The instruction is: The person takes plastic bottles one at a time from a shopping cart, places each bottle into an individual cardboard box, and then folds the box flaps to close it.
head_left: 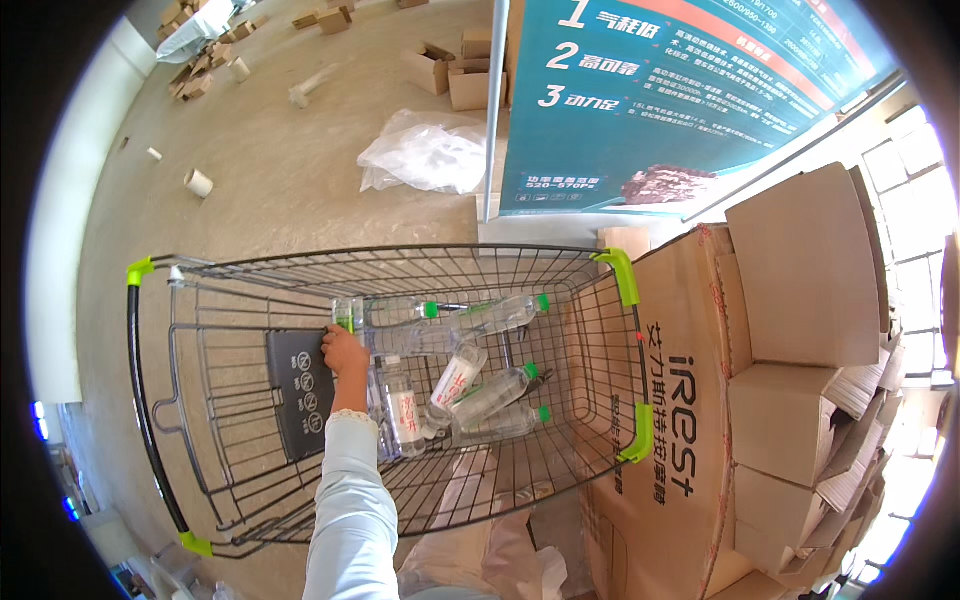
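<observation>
My left hand (345,352) reaches down into a wire shopping cart (400,258) from the lower edge, in a light blue sleeve. Its fingers are closed on a clear plastic bottle (348,308) with a bit of green, near the black panel (298,395) at the handle end. Beside it lie several clear bottles, among them one with a green cap (395,312) and another by the far side (508,313). Nearer me are a white-labelled bottle (405,410), a tilted labelled one (460,375) and more green-capped ones (495,392). My right hand is out of view.
A large cardboard box (670,400) stands against the cart's right end, with open cartons (810,270) stacked beyond. A teal printed board (680,110) rises behind. Crumpled plastic sheeting (425,150), a white roll (198,183) and small boxes (475,80) lie on the floor.
</observation>
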A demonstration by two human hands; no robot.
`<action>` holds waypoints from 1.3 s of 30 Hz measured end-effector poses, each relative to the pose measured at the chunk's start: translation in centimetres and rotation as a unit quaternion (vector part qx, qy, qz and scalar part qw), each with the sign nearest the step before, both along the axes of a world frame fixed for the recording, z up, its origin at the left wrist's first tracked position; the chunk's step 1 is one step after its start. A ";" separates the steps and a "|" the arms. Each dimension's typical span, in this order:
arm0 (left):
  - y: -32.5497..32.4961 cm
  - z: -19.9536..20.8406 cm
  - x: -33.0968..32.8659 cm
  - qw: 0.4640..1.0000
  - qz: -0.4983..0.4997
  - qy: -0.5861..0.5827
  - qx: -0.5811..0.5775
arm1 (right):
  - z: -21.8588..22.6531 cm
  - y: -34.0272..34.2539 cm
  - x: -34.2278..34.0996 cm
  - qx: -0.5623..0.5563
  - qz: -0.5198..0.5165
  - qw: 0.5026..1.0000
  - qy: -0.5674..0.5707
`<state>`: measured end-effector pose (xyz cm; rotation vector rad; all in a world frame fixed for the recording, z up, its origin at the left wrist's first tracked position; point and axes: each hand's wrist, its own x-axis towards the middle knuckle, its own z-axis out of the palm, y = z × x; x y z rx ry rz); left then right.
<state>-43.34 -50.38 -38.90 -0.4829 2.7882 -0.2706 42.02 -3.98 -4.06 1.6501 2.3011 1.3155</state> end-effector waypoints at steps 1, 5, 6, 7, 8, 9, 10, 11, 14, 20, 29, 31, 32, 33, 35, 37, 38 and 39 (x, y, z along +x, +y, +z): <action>0.6 0.6 -0.6 0.999 0.020 0.021 -0.014 | 0.0 -0.9 -2.8 -0.022 0.018 0.973 0.227; 1.7 -0.3 -0.3 0.993 0.063 0.093 -0.038 | 0.0 -1.4 -6.5 -0.048 -0.007 0.936 0.347; 1.7 -0.2 -0.1 0.992 0.066 0.100 -0.032 | 0.0 -1.2 -7.0 -0.054 -0.010 0.929 0.367; 1.9 0.3 0.0 0.992 0.067 0.106 -0.025 | 0.0 -1.5 -7.1 -0.062 -0.017 0.921 0.385; 1.8 1.1 0.1 0.993 0.051 0.101 0.025 | 0.0 -1.8 -7.1 -0.067 -0.022 0.911 0.406; 1.2 1.2 0.5 0.991 0.063 0.104 0.060 | -0.1 -1.8 -7.1 -0.077 -0.026 0.901 0.427; 0.6 1.3 0.8 0.987 0.072 0.107 0.096 | -0.1 -2.0 -7.0 -0.087 -0.031 0.888 0.451; 0.5 1.4 1.1 0.982 0.080 0.110 0.132 | -0.2 -2.1 -6.7 -0.094 -0.036 0.875 0.473; 0.8 2.7 2.1 0.965 0.116 0.116 0.203 | -0.2 -2.9 -6.1 -0.117 -0.047 0.823 0.553; -2.0 7.4 1.9 0.867 0.125 0.284 0.389 | 0.0 -2.6 2.2 -0.222 0.004 0.682 0.697; 14.3 37.8 19.5 0.282 0.064 0.097 0.952 | 7.3 -3.1 1.4 -0.251 0.112 0.818 0.505; 20.8 42.5 24.8 0.175 0.006 0.031 0.984 | 7.8 -3.1 4.1 -0.255 0.131 0.815 0.504; 23.9 43.8 27.6 0.149 -0.027 -0.032 0.988 | 7.9 -2.4 4.2 -0.261 0.086 0.780 0.562; 27.3 45.9 31.0 0.115 -0.066 -0.097 0.986 | 8.0 -1.6 6.6 -0.310 0.135 0.807 0.484; 33.6 49.2 38.0 0.091 -0.165 -0.207 0.960 | 7.5 -0.6 9.4 -0.352 0.166 0.791 0.472; 39.7 51.1 43.7 0.098 -0.224 -0.285 0.927 | 7.9 -0.8 10.5 -0.380 0.203 0.765 0.479; 42.3 52.1 47.9 0.110 -0.255 -0.287 0.917 | 8.1 -0.2 11.6 -0.411 0.203 0.757 0.466; 44.9 52.7 51.1 0.119 -0.282 -0.294 0.906 | 8.6 -0.1 11.9 -0.441 0.196 0.751 0.451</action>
